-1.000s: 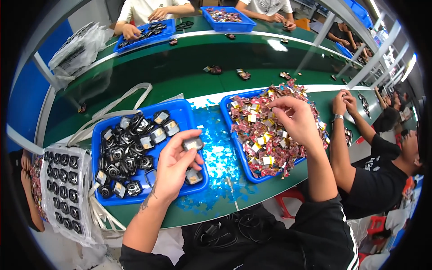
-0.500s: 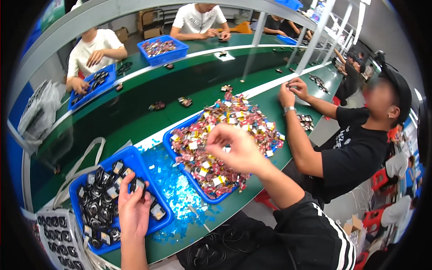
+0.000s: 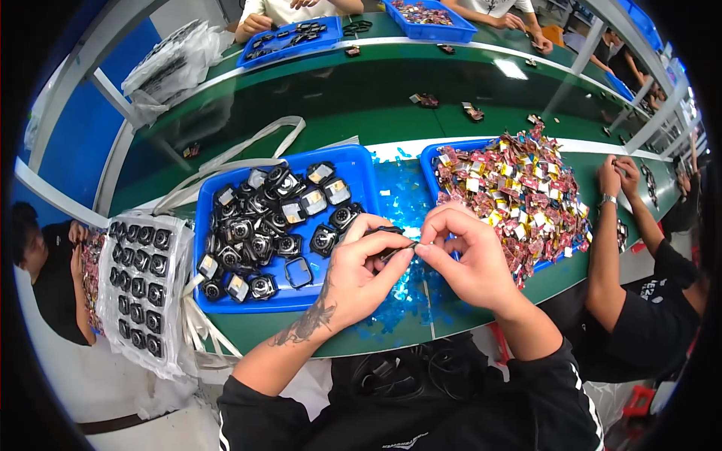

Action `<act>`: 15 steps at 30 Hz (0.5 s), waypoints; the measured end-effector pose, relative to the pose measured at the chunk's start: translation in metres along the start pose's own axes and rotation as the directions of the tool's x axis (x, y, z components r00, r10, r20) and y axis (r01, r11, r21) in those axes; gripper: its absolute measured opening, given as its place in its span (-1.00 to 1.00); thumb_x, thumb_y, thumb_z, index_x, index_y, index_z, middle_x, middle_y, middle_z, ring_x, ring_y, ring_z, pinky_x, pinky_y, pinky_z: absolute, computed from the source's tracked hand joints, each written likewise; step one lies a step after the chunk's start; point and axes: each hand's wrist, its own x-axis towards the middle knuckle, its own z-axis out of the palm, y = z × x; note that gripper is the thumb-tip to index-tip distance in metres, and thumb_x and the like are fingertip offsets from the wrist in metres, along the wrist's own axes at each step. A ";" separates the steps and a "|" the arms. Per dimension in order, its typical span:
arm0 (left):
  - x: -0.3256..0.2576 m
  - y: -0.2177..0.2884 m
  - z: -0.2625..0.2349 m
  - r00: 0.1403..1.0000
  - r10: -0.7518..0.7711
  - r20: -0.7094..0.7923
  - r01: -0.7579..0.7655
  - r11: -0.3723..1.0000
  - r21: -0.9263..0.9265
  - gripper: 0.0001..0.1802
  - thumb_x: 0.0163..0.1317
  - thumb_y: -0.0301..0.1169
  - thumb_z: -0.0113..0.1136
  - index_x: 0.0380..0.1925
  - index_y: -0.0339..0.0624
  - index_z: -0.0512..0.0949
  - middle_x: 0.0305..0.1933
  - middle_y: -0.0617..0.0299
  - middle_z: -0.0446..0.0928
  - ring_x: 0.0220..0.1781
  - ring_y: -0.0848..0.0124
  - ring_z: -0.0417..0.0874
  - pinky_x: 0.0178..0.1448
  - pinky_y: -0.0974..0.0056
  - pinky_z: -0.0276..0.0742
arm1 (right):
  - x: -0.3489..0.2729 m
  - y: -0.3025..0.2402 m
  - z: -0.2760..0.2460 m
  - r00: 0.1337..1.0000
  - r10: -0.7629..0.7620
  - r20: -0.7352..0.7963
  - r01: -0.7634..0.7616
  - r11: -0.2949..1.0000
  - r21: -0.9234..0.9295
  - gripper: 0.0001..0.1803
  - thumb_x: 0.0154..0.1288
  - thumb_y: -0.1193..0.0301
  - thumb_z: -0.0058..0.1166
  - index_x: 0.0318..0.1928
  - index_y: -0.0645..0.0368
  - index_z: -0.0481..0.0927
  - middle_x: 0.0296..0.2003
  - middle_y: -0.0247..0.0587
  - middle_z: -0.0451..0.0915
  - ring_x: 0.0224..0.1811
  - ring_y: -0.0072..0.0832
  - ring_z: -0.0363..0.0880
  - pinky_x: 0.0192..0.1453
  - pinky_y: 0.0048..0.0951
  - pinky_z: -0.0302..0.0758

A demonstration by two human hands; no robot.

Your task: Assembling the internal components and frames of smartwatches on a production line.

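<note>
My left hand (image 3: pixel 361 274) holds a small black square part (image 3: pixel 389 242) by its edge, just in front of a blue tray (image 3: pixel 361 169) of several black round-lensed parts (image 3: pixel 259 233). My right hand (image 3: pixel 466 259) meets it from the right, its fingertips pinching at the same black part where the two hands touch. A second blue tray (image 3: pixel 432 161) heaped with red and gold foil pieces (image 3: pixel 515 195) lies just beyond my right hand. Blue film scraps (image 3: pixel 402 203) litter the green table (image 3: pixel 376 113) between the trays.
A plastic sheet holding rows of black parts (image 3: pixel 139 282) hangs off the table at left. Another person's arms (image 3: pixel 609 248) work at right. A further person (image 3: pixel 45 263) sits at far left. More blue trays (image 3: pixel 289 37) and people's hands are at the far side.
The view swung back left. My right hand left the foil heap and came to my left hand, which lifted the black part out of the tray; both now pinch it together.
</note>
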 end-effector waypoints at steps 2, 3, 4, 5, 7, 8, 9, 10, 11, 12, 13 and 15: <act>-0.001 0.004 -0.005 1.000 0.011 0.012 -0.012 0.998 0.060 -0.83 0.21 -0.49 0.30 -0.22 -0.31 0.66 -0.09 0.18 0.45 -0.29 0.57 0.52 -0.32 0.50 0.45 | 0.001 -0.002 0.007 0.998 -0.054 -0.030 0.051 0.995 -0.081 -0.91 0.18 0.61 0.20 -0.31 0.26 0.56 -0.30 -0.28 0.51 -0.39 -0.61 0.51 -0.37 -0.55 0.49; 0.000 0.003 -0.006 1.000 0.002 0.011 -0.002 1.000 0.020 -0.84 0.22 -0.49 0.28 -0.22 -0.32 0.65 -0.11 0.18 0.47 -0.27 0.55 0.53 -0.28 0.49 0.46 | 0.001 -0.003 0.010 0.992 -0.114 -0.058 0.103 0.982 -0.160 -0.89 0.15 0.63 0.21 -0.32 0.25 0.55 -0.31 -0.25 0.51 -0.40 -0.57 0.52 -0.38 -0.52 0.49; -0.001 0.003 -0.007 1.000 -0.006 0.008 0.006 1.000 -0.019 -0.84 0.23 -0.49 0.27 -0.22 -0.34 0.65 -0.12 0.17 0.48 -0.25 0.53 0.54 -0.24 0.47 0.48 | 0.001 -0.004 0.013 0.981 -0.178 -0.079 0.155 0.959 -0.239 -0.88 0.13 0.65 0.21 -0.33 0.25 0.55 -0.31 -0.22 0.50 -0.41 -0.52 0.53 -0.40 -0.49 0.48; 0.000 0.000 -0.007 1.000 -0.009 -0.001 0.009 1.000 -0.024 -0.84 0.23 -0.49 0.27 -0.22 -0.34 0.65 -0.12 0.17 0.48 -0.25 0.53 0.54 -0.24 0.47 0.48 | -0.001 -0.003 0.016 0.982 -0.177 -0.068 0.156 0.958 -0.241 -0.88 0.13 0.65 0.21 -0.33 0.25 0.55 -0.31 -0.22 0.50 -0.41 -0.52 0.53 -0.40 -0.49 0.48; 0.001 -0.008 -0.009 0.999 -0.015 0.045 0.018 0.997 -0.075 -0.84 0.26 -0.49 0.23 -0.21 -0.36 0.65 -0.16 0.16 0.52 -0.19 0.49 0.56 -0.13 0.42 0.48 | -0.005 0.003 0.024 0.895 -0.435 -0.095 0.334 0.798 -0.501 -0.86 0.10 0.68 0.21 -0.35 0.24 0.54 -0.36 -0.17 0.51 -0.42 -0.43 0.56 -0.41 -0.43 0.48; 0.001 -0.008 -0.008 0.999 -0.020 0.031 0.023 0.997 -0.075 -0.84 0.26 -0.49 0.23 -0.21 -0.36 0.65 -0.16 0.16 0.52 -0.19 0.49 0.56 -0.13 0.42 0.48 | -0.008 0.001 0.024 0.896 -0.436 -0.083 0.343 0.799 -0.494 -0.86 0.10 0.68 0.21 -0.35 0.24 0.54 -0.36 -0.17 0.51 -0.42 -0.43 0.56 -0.41 -0.43 0.48; 0.000 -0.008 -0.006 0.990 -0.131 0.053 0.139 0.970 -0.199 -0.84 0.27 -0.49 0.22 -0.21 -0.36 0.65 -0.18 0.16 0.54 -0.18 0.49 0.56 -0.10 0.41 0.48 | -0.012 -0.001 0.020 0.921 -0.386 -0.062 0.325 0.844 -0.427 -0.85 0.09 0.69 0.20 -0.35 0.23 0.54 -0.38 -0.16 0.52 -0.42 -0.39 0.57 -0.41 -0.40 0.48; 0.001 -0.009 -0.005 0.968 -0.233 0.093 0.250 0.915 -0.316 -0.84 0.29 -0.48 0.21 -0.21 -0.36 0.66 -0.20 0.16 0.55 -0.16 0.48 0.56 -0.07 0.39 0.47 | -0.016 -0.003 0.016 0.941 -0.335 -0.043 0.298 0.884 -0.360 -0.84 0.08 0.70 0.19 -0.35 0.23 0.54 -0.39 -0.15 0.53 -0.43 -0.36 0.58 -0.42 -0.37 0.48; 0.002 -0.009 -0.006 0.971 -0.225 0.081 0.239 0.935 -0.262 -0.83 0.30 -0.47 0.20 -0.22 -0.36 0.66 -0.21 0.17 0.56 -0.19 0.51 0.56 -0.11 0.41 0.47 | -0.019 -0.003 0.011 0.978 -0.188 -0.093 0.144 0.926 -0.349 -0.84 0.07 0.70 0.19 -0.35 0.22 0.54 -0.38 -0.14 0.55 -0.40 -0.33 0.58 -0.38 -0.35 0.49; 0.001 -0.008 -0.007 0.971 -0.228 0.076 0.240 0.935 -0.263 -0.83 0.30 -0.47 0.20 -0.22 -0.36 0.66 -0.21 0.17 0.56 -0.19 0.51 0.56 -0.11 0.41 0.47 | -0.018 0.005 0.003 0.994 -0.075 -0.079 0.039 0.923 -0.382 -0.80 0.09 0.71 0.17 -0.24 0.25 0.58 -0.34 -0.12 0.57 -0.34 -0.30 0.59 -0.31 -0.36 0.52; 0.003 -0.005 -0.005 0.964 -0.246 0.101 0.265 0.915 -0.305 -0.82 0.33 -0.46 0.18 -0.22 -0.38 0.65 -0.23 0.23 0.53 -0.35 0.59 0.48 -0.31 0.48 0.37 | -0.012 0.004 0.000 0.992 -0.077 -0.098 0.032 0.917 -0.398 -0.74 0.11 0.71 0.16 -0.16 0.26 0.59 -0.32 -0.11 0.58 -0.33 -0.30 0.59 -0.27 -0.37 0.53; 0.004 -0.004 0.000 0.963 -0.231 0.139 0.265 0.905 -0.333 -0.78 0.36 -0.43 0.15 -0.19 -0.42 0.63 -0.33 0.30 0.49 -0.53 0.67 0.38 -0.54 0.54 0.24 | -0.007 0.003 -0.002 0.993 -0.088 -0.083 0.054 0.935 -0.350 -0.63 0.13 0.69 0.16 0.00 0.27 0.59 -0.27 -0.09 0.60 -0.28 -0.27 0.60 -0.21 -0.37 0.55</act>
